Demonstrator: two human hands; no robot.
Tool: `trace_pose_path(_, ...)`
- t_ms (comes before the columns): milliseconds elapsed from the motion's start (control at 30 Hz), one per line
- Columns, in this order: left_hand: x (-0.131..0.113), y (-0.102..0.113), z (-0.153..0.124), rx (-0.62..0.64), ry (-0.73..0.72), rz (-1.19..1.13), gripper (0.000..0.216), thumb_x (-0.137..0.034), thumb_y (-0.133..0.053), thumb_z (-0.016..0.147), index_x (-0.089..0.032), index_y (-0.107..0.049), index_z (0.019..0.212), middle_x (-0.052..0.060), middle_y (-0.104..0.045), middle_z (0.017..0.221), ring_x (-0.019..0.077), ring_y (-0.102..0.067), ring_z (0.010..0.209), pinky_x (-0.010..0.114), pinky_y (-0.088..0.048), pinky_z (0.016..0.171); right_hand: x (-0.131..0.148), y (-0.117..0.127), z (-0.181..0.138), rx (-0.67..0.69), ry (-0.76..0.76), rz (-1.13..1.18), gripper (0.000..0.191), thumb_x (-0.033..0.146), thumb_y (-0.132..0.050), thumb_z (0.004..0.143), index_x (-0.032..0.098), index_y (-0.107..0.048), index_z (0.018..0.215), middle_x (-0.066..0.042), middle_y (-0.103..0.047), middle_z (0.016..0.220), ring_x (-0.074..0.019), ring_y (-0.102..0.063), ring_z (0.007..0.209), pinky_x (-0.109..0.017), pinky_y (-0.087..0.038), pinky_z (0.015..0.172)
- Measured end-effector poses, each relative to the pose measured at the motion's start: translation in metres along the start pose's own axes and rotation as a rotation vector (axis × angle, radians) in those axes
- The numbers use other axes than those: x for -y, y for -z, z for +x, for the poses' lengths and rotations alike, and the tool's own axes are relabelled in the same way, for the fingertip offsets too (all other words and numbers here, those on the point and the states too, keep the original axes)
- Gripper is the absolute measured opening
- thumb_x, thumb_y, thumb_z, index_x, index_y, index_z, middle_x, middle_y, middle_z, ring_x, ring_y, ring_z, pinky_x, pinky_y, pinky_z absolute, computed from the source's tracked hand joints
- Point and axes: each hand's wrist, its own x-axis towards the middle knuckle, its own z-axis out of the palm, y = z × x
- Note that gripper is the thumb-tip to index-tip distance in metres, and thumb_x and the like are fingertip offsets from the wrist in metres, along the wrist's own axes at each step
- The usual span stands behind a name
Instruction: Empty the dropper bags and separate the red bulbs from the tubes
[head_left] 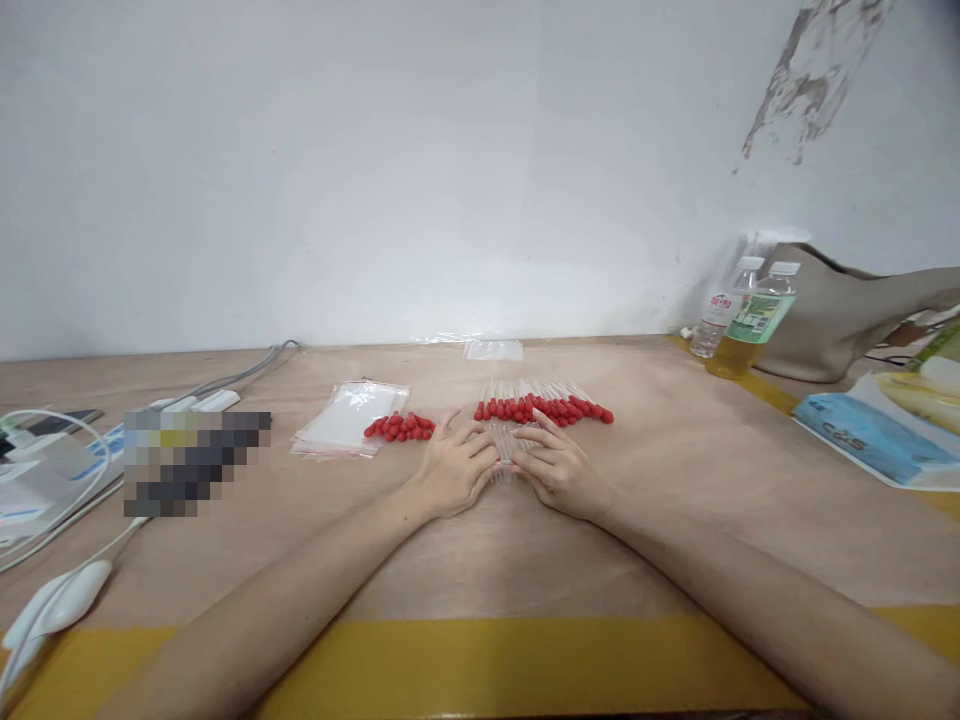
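In the head view, a small clear zip bag [505, 443] lies on the table between my hands, with pale thin shapes visible in it and a reddish line along its near end. My left hand [455, 467] is closed at the bag's left edge, fingertips on the reddish line. From the other side my right hand [564, 470] pinches the same end, its index finger stretched forward. Just beyond lies a row of white sticks with red rounded heads [540, 408], heads toward me. Left of my left hand is a small heap of red rounded pieces [400, 428].
A stack of flat clear bags [349, 415] lies at left, and another bag [493, 350] near the wall. Cables and a power strip [97, 455] occupy the far left. Two bottles [757, 320], a grey bag [817, 310] and a blue tissue pack [870, 435] stand or lie right.
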Motion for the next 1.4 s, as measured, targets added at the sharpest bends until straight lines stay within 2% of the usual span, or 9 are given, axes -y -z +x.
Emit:
trace_pose_path(300, 0.008, 0.002, -0.014, -0.023, 0.057, -0.016, 0.024, -0.024, -0.037, 0.087, -0.021, -0.059, 0.081, 0.003, -0.063, 0.090, 0.0199, -0.050, 0.099, 0.048, -0.020, 0.101, -0.007, 0.009, -0.009, -0.059, -0.017, -0.008, 0.018, 0.016, -0.045, 0.084, 0.021, -0.062, 0.087, -0.002, -0.066, 0.076, -0.0181, -0.054, 0.100, -0.048, -0.035, 0.097)
trace_pose_path(400, 0.028, 0.005, -0.023, -0.040, 0.222, -0.017, 0.027, -0.028, -0.034, 0.088, -0.020, -0.059, 0.082, 0.005, -0.062, 0.086, 0.0204, -0.052, 0.089, 0.042, -0.034, 0.089, -0.018, 0.016, -0.014, -0.097, -0.184, -0.086, 0.015, 0.021, -0.050, 0.083, 0.022, -0.064, 0.085, -0.001, -0.066, 0.070, -0.0173, -0.057, 0.085, -0.041, -0.038, 0.088)
trace_pose_path(500, 0.057, 0.012, -0.027, -0.125, 0.441, -0.111, 0.031, -0.033, -0.031, 0.089, -0.019, -0.059, 0.088, 0.005, -0.058, 0.084, 0.0176, -0.054, 0.080, 0.032, -0.043, 0.077, -0.024, 0.019, -0.016, -0.035, -0.331, -0.185, 0.018, 0.027, -0.050, 0.084, 0.022, -0.067, 0.086, -0.001, -0.064, 0.063, -0.0131, -0.053, 0.065, -0.033, -0.035, 0.076)
trace_pose_path(600, 0.091, 0.019, -0.033, -0.246, 0.653, -0.144, 0.033, -0.031, -0.032, 0.086, -0.017, -0.060, 0.097, 0.007, -0.055, 0.089, 0.0190, -0.054, 0.089, 0.031, -0.043, 0.081, -0.023, 0.016, -0.015, 0.054, -0.414, -0.230, 0.022, 0.027, -0.046, 0.085, 0.021, -0.066, 0.094, -0.002, -0.063, 0.063, -0.0129, -0.052, 0.063, -0.031, -0.031, 0.071)
trace_pose_path(700, 0.122, 0.023, -0.044, -0.169, 0.876, -0.142, 0.032, -0.023, -0.034, 0.081, -0.016, -0.060, 0.098, 0.008, -0.058, 0.090, 0.0217, -0.054, 0.094, 0.033, -0.043, 0.083, -0.019, 0.013, -0.014, 0.109, -0.470, -0.221, 0.025, 0.021, -0.044, 0.084, 0.019, -0.063, 0.099, -0.003, -0.064, 0.070, -0.0142, -0.054, 0.069, -0.030, -0.029, 0.071)
trace_pose_path(833, 0.142, 0.019, -0.061, -0.041, 1.049, -0.180, 0.033, -0.029, -0.043, 0.077, -0.018, -0.056, 0.106, 0.005, -0.063, 0.089, 0.0198, -0.059, 0.079, 0.030, -0.045, 0.072, -0.016, 0.010, -0.011, 0.113, -0.533, -0.222, 0.020, 0.018, -0.045, 0.080, 0.018, -0.063, 0.088, -0.002, -0.065, 0.072, -0.0146, -0.056, 0.069, -0.030, -0.027, 0.072)
trace_pose_path(1200, 0.140, 0.009, -0.062, 0.165, 1.006, -0.046, 0.041, -0.046, -0.039, 0.080, -0.018, -0.056, 0.104, 0.007, -0.066, 0.090, 0.0232, -0.060, 0.086, 0.030, -0.044, 0.073, -0.006, 0.008, -0.010, 0.191, -0.491, -0.224, 0.021, 0.027, -0.047, 0.082, 0.022, -0.065, 0.093, -0.003, -0.066, 0.079, -0.0163, -0.055, 0.078, -0.034, -0.027, 0.079)
trace_pose_path(1300, 0.132, 0.013, -0.059, 0.073, 0.923, 0.021, 0.036, -0.044, -0.039, 0.081, -0.019, -0.058, 0.101, 0.007, -0.064, 0.098, 0.0235, -0.059, 0.089, 0.032, -0.044, 0.074, -0.003, 0.008, -0.008, 0.194, -0.508, -0.190, 0.026, 0.035, -0.047, 0.083, 0.021, -0.063, 0.099, -0.005, -0.065, 0.086, -0.0183, -0.054, 0.083, -0.036, -0.028, 0.082)
trace_pose_path(1400, 0.110, 0.020, -0.048, -0.122, 0.721, 0.063, 0.029, -0.037, -0.043, 0.081, -0.019, -0.059, 0.098, 0.006, -0.060, 0.105, 0.0229, -0.054, 0.098, 0.033, -0.041, 0.083, -0.001, 0.011, -0.005, 0.201, -0.518, -0.139, 0.034, 0.045, -0.049, 0.081, 0.020, -0.062, 0.101, -0.007, -0.064, 0.092, -0.0199, -0.054, 0.087, -0.039, -0.028, 0.084)
